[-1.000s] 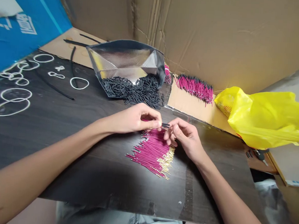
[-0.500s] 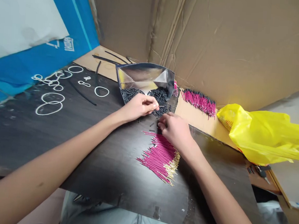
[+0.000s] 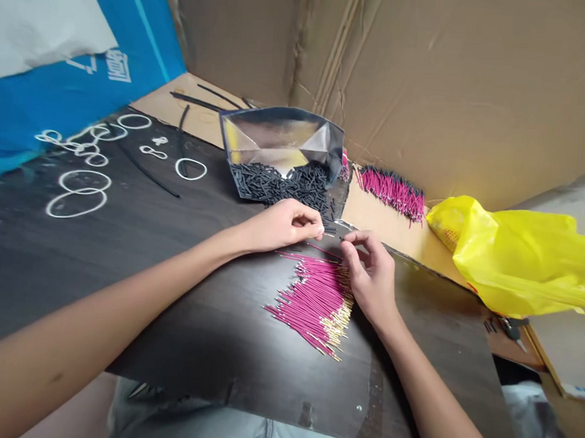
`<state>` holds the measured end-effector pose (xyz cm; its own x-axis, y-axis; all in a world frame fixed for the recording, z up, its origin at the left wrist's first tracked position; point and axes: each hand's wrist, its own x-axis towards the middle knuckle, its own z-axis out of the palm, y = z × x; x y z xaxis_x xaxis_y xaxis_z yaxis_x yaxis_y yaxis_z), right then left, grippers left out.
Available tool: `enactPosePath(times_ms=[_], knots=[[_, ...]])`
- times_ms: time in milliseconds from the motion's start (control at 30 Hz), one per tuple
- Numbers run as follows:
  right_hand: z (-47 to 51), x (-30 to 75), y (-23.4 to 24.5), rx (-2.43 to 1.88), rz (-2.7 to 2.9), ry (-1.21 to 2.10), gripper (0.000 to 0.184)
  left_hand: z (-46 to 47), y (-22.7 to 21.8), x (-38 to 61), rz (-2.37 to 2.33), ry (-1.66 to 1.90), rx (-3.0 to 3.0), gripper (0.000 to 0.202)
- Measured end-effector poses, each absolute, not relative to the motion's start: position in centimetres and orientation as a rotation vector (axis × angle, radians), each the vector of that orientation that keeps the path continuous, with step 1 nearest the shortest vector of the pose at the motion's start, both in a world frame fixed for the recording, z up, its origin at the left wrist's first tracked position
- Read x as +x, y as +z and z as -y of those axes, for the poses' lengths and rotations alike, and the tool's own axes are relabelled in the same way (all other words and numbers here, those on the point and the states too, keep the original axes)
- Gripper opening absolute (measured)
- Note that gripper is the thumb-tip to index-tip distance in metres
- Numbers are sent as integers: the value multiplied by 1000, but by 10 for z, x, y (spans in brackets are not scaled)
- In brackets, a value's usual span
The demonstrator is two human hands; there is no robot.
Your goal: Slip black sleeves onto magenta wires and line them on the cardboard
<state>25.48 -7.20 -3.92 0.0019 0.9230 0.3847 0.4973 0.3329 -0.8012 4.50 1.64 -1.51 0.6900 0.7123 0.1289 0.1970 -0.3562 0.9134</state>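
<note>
My left hand [image 3: 289,227] is closed in a pinch in front of the bag. From its fingertips sticks the thin pale end of a wire [image 3: 329,235], its rest hidden in the hand. My right hand [image 3: 372,268] pinches a short black sleeve [image 3: 342,238] between thumb and forefinger, facing that wire end across a small gap. Below both hands lies a bundle of magenta wires [image 3: 312,294] with silver ends at left and gold ends at right. Behind them a foil-lined bag [image 3: 283,138] lies open, with a heap of short black sleeves [image 3: 275,183] spilling from its mouth.
White rubber bands [image 3: 78,194] and long black tubing [image 3: 146,169] lie on the left of the dark table [image 3: 189,332]. Magenta wires with black ends [image 3: 392,191] rest on cardboard at the back right, beside a yellow plastic bag [image 3: 511,247]. Cardboard walls [image 3: 456,90] rise behind.
My right hand has drawn back from the loose black sleeves and turned, now showing one sleeve in its pinch. My left hand has moved toward me and slightly right, with the wire still held.
</note>
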Motion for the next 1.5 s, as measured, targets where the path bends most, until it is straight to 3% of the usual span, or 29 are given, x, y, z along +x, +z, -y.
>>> enactPosePath(times_ms=[1500], knots=[[66, 256, -41, -1302, 1723, 521, 11, -18, -21, 50, -706, 533, 1892, 29]])
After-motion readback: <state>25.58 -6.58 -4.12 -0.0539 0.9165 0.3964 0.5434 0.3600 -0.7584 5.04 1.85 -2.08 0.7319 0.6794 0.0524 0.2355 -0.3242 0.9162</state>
